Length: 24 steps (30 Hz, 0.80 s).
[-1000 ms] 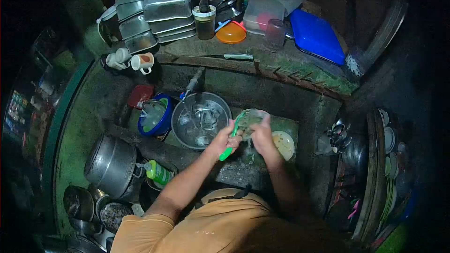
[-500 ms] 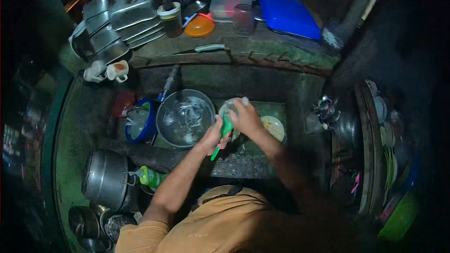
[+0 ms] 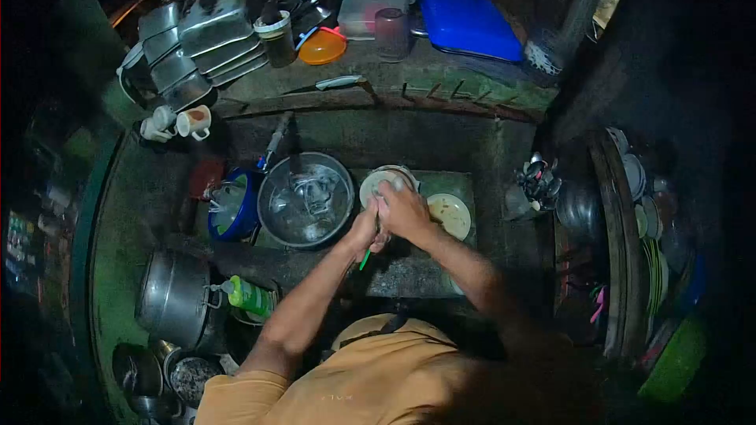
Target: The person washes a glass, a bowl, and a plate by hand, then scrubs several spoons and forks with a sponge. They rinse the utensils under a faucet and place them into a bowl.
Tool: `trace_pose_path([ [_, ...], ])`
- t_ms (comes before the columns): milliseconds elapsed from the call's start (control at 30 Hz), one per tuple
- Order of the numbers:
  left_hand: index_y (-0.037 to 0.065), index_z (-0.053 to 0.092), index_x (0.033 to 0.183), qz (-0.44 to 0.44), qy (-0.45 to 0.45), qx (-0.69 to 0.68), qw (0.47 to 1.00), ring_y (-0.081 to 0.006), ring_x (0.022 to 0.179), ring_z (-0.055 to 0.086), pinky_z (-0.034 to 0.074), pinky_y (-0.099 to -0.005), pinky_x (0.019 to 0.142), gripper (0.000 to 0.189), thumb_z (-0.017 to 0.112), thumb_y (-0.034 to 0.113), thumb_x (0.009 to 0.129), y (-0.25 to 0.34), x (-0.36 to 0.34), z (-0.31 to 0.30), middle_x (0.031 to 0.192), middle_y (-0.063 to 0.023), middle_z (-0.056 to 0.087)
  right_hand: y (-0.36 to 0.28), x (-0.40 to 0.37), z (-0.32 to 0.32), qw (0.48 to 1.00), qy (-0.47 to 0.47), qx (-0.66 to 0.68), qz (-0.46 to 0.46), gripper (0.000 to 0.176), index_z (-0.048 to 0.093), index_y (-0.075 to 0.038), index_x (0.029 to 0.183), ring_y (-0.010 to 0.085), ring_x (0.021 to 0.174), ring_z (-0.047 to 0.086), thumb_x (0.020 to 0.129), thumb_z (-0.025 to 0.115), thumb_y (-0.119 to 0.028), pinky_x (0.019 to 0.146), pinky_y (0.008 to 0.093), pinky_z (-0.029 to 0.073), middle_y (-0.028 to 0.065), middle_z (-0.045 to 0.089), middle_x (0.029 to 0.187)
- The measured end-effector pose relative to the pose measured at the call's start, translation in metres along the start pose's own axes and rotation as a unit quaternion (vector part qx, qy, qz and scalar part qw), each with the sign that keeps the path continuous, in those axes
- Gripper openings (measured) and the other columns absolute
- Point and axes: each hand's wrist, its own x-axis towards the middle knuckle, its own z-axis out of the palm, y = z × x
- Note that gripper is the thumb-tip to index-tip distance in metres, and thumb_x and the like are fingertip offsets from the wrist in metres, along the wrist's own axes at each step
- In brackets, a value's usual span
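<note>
My left hand grips a green-handled brush, its handle sticking out below the fist. My right hand holds a round dish by its near edge, over the dark sink floor. Both hands meet at the dish's rim. Just left of them stands a wide metal basin with water and cutlery in it. A second pale plate lies to the right of my right hand.
A blue bowl sits left of the basin, with a tap above. A green soap bottle and a big metal pot stand at lower left. Stacked trays, mugs, a blue lid line the ledge. Plates rack at right.
The dish has turned from tilted in my right hand to facing up, lower over the sink. My hands have drawn closer together, and the brush handle shows less.
</note>
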Motion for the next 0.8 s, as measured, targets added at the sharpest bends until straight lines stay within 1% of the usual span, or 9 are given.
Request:
trace_pose_path([
  [67, 0.009, 0.043, 0.069, 0.006, 0.019, 0.040, 0.999, -0.0088, 0.038, 0.030, 0.023, -0.0221, 0.033, 0.071, 0.018, 0.074, 0.086, -0.002, -0.004, 0.001, 0.053, -0.0005, 0.036, 0.007, 0.001, 0.003, 0.998, -0.054, -0.024, -0.020, 0.025, 0.054, -0.008, 0.102, 0.0443, 0.084, 0.059, 0.082, 0.056, -0.022, 0.070, 0.0536, 0.048, 0.0225, 0.060, 0.091],
  [200, 0.009, 0.044, 0.067, 0.028, 0.014, 0.037, 0.999, -0.0091, 0.038, 0.030, 0.023, -0.0231, 0.032, 0.074, 0.017, 0.075, 0.086, 0.008, -0.005, 0.001, 0.053, -0.0017, 0.039, 0.011, 0.013, -0.001, 0.989, 0.103, -0.083, -0.060, 0.017, 0.055, -0.007, 0.090, 0.0414, 0.077, 0.057, 0.078, 0.055, -0.018, 0.066, 0.0533, 0.044, 0.0195, 0.058, 0.080],
  [300, 0.009, 0.045, 0.070, 0.034, 0.023, 0.018, 0.999, -0.0093, 0.038, 0.030, 0.023, -0.0232, 0.033, 0.073, 0.017, 0.075, 0.086, 0.006, -0.005, 0.001, 0.053, -0.0011, 0.039, 0.006, 0.011, 0.003, 0.986, 0.077, -0.070, -0.134, 0.015, 0.055, -0.007, 0.087, 0.0414, 0.078, 0.057, 0.078, 0.056, -0.019, 0.067, 0.0534, 0.043, 0.0196, 0.058, 0.082],
  [433, 0.010, 0.047, 0.081, 0.037, 0.020, 0.039, 0.998, -0.0098, 0.039, 0.032, 0.022, -0.0231, 0.034, 0.070, 0.019, 0.074, 0.086, -0.001, -0.013, -0.001, 0.057, -0.0007, 0.040, 0.013, 0.025, -0.001, 0.991, 0.125, -0.053, -0.009, 0.019, 0.058, -0.005, 0.088, 0.0429, 0.074, 0.058, 0.075, 0.058, -0.019, 0.071, 0.0563, 0.043, 0.0217, 0.060, 0.080],
  [500, 0.011, 0.047, 0.084, 0.033, 0.032, 0.003, 0.999, -0.0099, 0.040, 0.031, 0.023, -0.0240, 0.034, 0.068, 0.018, 0.072, 0.088, 0.004, -0.010, 0.000, 0.060, -0.0007, 0.041, -0.006, 0.005, 0.001, 0.979, 0.105, -0.066, -0.164, 0.021, 0.059, -0.006, 0.091, 0.0430, 0.078, 0.058, 0.076, 0.058, -0.021, 0.073, 0.0570, 0.043, 0.0220, 0.060, 0.082],
  [567, 0.012, 0.047, 0.088, 0.048, 0.032, 0.019, 0.998, -0.0100, 0.040, 0.030, 0.024, -0.0244, 0.034, 0.065, 0.017, 0.070, 0.089, 0.001, -0.009, -0.001, 0.063, -0.0012, 0.042, 0.008, 0.016, 0.005, 0.996, 0.036, -0.068, -0.037, 0.021, 0.058, -0.006, 0.090, 0.0429, 0.080, 0.057, 0.075, 0.058, -0.020, 0.074, 0.0572, 0.042, 0.0226, 0.061, 0.085],
  [633, 0.011, 0.047, 0.089, 0.042, 0.019, 0.018, 0.999, -0.0101, 0.040, 0.030, 0.025, -0.0252, 0.034, 0.064, 0.018, 0.068, 0.090, 0.004, -0.007, -0.003, 0.066, -0.0016, 0.043, 0.017, 0.031, 0.004, 0.996, 0.081, -0.049, -0.007, 0.019, 0.058, -0.006, 0.089, 0.0421, 0.078, 0.057, 0.075, 0.057, -0.019, 0.071, 0.0573, 0.041, 0.0215, 0.060, 0.082],
  [733, 0.010, 0.047, 0.089, 0.065, 0.025, 0.007, 0.998, -0.0098, 0.040, 0.030, 0.026, -0.0260, 0.034, 0.065, 0.019, 0.069, 0.090, 0.009, -0.005, -0.005, 0.061, -0.0002, 0.039, -0.011, 0.012, 0.012, 0.987, 0.097, -0.019, -0.125, 0.018, 0.057, -0.006, 0.089, 0.0417, 0.076, 0.056, 0.076, 0.056, -0.017, 0.068, 0.0576, 0.040, 0.0203, 0.057, 0.078],
  [800, 0.010, 0.047, 0.089, 0.086, 0.041, 0.019, 0.995, -0.0096, 0.040, 0.030, 0.026, -0.0263, 0.034, 0.066, 0.020, 0.069, 0.090, 0.003, -0.004, -0.007, 0.059, 0.0003, 0.037, 0.007, 0.025, 0.012, 0.988, 0.114, -0.012, -0.100, 0.016, 0.056, -0.004, 0.087, 0.0425, 0.076, 0.056, 0.076, 0.055, -0.016, 0.067, 0.0555, 0.042, 0.0204, 0.057, 0.079],
])
